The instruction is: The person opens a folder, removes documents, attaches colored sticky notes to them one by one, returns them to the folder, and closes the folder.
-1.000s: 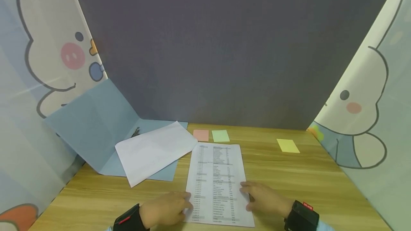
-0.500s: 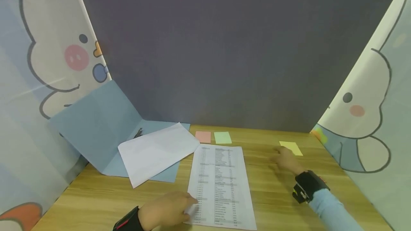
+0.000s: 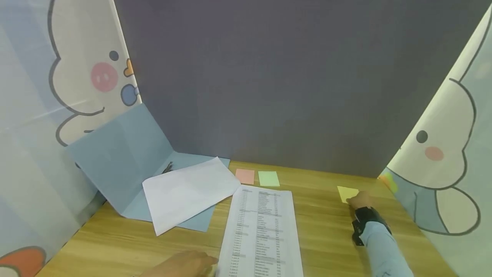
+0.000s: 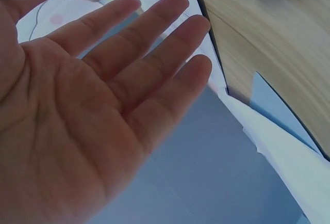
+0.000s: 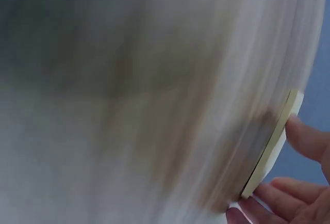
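Observation:
In the head view, my right hand (image 3: 360, 200) is at the near right corner of a yellow sticky note pad (image 3: 347, 193) on the wooden table. The right wrist view shows that pad (image 5: 273, 146) nearly edge-on, pinched with the thumb on one edge and the fingers (image 5: 283, 198) on the other. My left hand (image 3: 182, 265) is at the bottom of the head view, fingertips right beside the left edge of a printed sheet (image 3: 265, 230). Seen from the left wrist, its palm shows, fingers extended, holding nothing.
A pink sticky note pad (image 3: 244, 176) and a green one (image 3: 268, 178) lie behind the printed sheet. At the left an open blue folder (image 3: 123, 153) leans up, with white paper (image 3: 188, 195) and a dark clip (image 3: 167, 167) on it. A dark panel (image 3: 253, 72) rises behind the table.
My right hand has left the printed sheet's right edge and moved right and forward to the yellow pad. My left hand has drawn off the sheet toward me. The head view has tilted up slightly.

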Tool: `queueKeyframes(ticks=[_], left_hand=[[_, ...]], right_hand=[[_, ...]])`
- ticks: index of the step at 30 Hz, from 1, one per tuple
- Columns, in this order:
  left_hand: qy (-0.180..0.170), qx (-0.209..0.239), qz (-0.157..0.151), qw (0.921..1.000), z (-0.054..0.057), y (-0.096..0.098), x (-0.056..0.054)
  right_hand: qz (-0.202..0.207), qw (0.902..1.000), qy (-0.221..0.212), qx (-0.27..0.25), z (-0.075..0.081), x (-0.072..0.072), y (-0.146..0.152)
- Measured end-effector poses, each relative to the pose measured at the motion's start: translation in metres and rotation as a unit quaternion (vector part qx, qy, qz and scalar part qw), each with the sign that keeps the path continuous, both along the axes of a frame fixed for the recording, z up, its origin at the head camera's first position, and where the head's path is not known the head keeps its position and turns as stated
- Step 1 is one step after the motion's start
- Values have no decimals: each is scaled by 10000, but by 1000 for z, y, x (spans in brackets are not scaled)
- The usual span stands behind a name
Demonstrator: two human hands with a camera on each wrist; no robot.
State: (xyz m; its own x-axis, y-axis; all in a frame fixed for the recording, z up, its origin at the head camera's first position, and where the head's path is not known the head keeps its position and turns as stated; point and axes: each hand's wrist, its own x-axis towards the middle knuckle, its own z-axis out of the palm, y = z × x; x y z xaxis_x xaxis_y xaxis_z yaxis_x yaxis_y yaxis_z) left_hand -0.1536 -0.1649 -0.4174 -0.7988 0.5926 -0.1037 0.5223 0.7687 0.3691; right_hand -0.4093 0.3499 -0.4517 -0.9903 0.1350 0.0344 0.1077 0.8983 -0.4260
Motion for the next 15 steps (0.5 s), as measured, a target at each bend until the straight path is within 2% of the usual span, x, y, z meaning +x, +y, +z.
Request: queueKeyframes(ticks=[4, 8, 12, 15], left_hand=[[-108, 27, 63, 9999, 0, -3, 3], [39, -43, -9, 10000, 1, -3, 5], [259, -92, -120, 9995, 1, -3, 6], [67, 59, -17, 10000, 2, -2, 6]], right_hand=[[-57, 9998, -2, -197, 8, 7, -10], [-174, 9989, 51, -438, 15, 17, -17], [-136, 9970, 139, -756, 10, 22, -17], [-145, 9923, -31, -1232, 3, 21, -16]])
